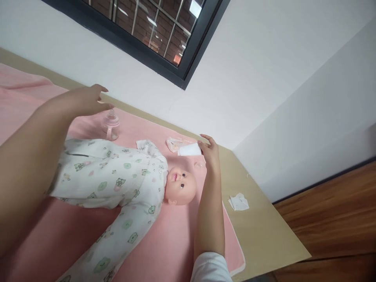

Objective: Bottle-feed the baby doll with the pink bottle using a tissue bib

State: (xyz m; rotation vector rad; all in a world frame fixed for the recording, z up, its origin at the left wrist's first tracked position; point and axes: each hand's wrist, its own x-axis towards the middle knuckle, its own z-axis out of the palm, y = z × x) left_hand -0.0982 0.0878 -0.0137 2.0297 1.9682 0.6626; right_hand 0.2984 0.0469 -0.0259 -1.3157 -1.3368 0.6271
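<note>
My left hand [91,100] is held just above a baby bottle [111,124] with a pink collar and handle. Its thumb and fingers are apart, and a fingertip comes close to the clear teat. My right hand [210,150] is at the right end of a white, smooth object [190,149], fingers spread and curved; the thumb seems to touch it. Between my arms a baby doll [181,186] lies on its back, head to the right. It wears a white outfit [117,172] printed with green bears; my left forearm hides its lower part.
A pink mat [170,243] covers much of the tan tabletop [258,235]. Beside the white object lie a clear plastic packet [175,144] and a small clear cap-like piece [199,165]. Folded white paper [239,202] rests at right. A wall with a dark-framed window [183,76] stands behind.
</note>
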